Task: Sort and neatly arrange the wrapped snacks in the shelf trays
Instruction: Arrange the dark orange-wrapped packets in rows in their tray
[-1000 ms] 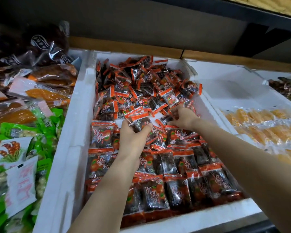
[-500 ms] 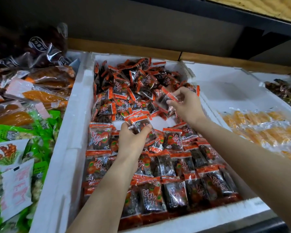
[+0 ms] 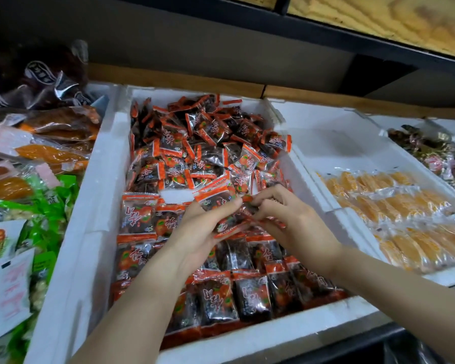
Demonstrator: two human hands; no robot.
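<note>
packets [image 3: 212, 196] in left fingers [image 3: 230, 204], right fingers [image 3: 267, 204] pinching

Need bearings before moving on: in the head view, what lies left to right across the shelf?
Pile of green and orange bags → foam tray of red-and-black packets → yellow-orange packets → dark mixed candies.

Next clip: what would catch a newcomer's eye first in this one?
Two hands meet mid-tray: the left hand grips a bundle of packets, and the right hand pinches at it. Around them the white tray holds orange-and-black snacks, a loose heap at the back, neat rows in front.
</note>
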